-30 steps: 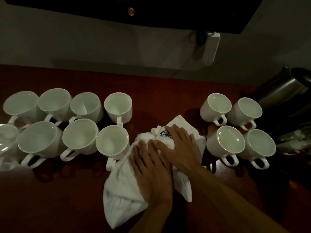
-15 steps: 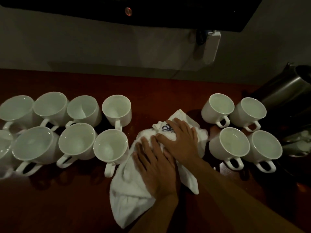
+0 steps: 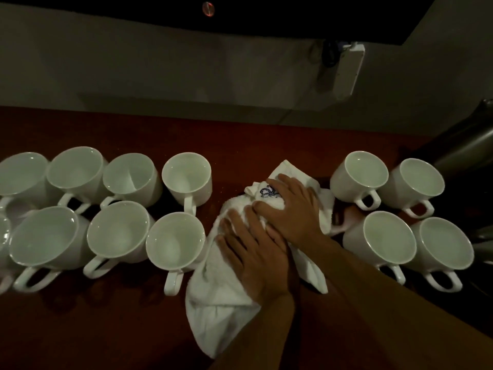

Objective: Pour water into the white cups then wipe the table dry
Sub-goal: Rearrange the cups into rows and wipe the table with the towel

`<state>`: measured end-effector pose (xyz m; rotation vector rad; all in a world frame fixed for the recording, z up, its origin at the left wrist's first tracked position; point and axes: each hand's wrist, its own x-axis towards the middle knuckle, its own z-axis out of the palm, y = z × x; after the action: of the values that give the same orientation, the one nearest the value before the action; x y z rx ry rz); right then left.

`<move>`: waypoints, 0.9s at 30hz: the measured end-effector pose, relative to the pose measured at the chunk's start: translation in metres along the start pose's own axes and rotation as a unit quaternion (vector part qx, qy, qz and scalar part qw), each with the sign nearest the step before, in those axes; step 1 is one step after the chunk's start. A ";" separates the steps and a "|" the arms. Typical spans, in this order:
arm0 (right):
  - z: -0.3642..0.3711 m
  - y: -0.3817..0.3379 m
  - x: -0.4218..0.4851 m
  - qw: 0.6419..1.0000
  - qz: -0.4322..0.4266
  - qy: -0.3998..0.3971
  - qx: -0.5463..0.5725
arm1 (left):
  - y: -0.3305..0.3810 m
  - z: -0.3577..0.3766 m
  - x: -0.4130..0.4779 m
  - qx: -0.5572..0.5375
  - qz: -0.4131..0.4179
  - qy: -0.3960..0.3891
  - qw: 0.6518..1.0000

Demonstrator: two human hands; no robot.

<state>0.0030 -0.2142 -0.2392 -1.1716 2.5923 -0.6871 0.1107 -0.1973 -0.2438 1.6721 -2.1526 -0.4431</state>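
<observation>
Head view: left hand (image 3: 256, 265), right hand (image 3: 290, 212), both hands flat, straight-fingered, on crumpled white cloth (image 3: 213, 311)

This is looking like an indoor tea-serving corner, perhaps in a hotel or meeting room. A dark reddish wooden table (image 3: 240, 134) is standing against a plain wall (image 3: 160, 70) and carrying rows of identical white cups (image 3: 186, 172). A steel kettle (image 3: 469, 145) is sitting at the right. A white power strip (image 3: 348, 68) is hanging on the wall below a black screen (image 3: 266, 20). A white towel (image 3: 221, 284) bearing a blue embroidered mark is lying between the cups.
</observation>
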 end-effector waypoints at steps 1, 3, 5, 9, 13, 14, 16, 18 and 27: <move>0.000 0.001 0.004 1.000 -0.002 -0.003 0.001 | 0.002 0.001 0.002 0.001 -0.002 0.002 1.000; 0.000 0.002 0.011 1.000 -0.003 -0.006 0.001 | 0.006 0.003 0.006 0.003 -0.007 0.010 1.000; 0.001 0.004 0.017 1.000 -0.003 -0.006 0.004 | 0.011 0.004 0.011 -0.002 -0.013 0.014 1.000; 0.000 0.006 0.030 1.000 -0.006 -0.005 0.001 | 0.020 0.003 0.021 0.010 -0.016 0.016 1.000; -0.006 0.007 0.045 0.999 -0.007 -0.032 -0.009 | 0.031 0.006 0.033 0.006 -0.025 0.018 0.999; -0.007 0.007 0.049 0.999 -0.008 -0.042 -0.012 | 0.033 0.007 0.036 0.001 -0.028 0.016 0.999; -0.009 0.007 0.055 0.999 -0.007 -0.049 -0.008 | 0.038 0.010 0.042 -0.015 -0.033 0.010 0.999; -0.011 0.008 0.062 0.999 -0.004 -0.045 -0.002 | 0.042 0.014 0.049 -0.030 -0.041 0.001 0.999; -0.009 0.012 0.098 1.000 -0.001 -0.009 -0.019 | 0.057 0.023 0.074 -0.018 -0.030 -0.010 0.999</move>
<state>-0.0727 -0.2782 -0.2381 -1.1845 2.6000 -0.6277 0.0350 -0.2549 -0.2296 1.7236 -2.1015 -0.5146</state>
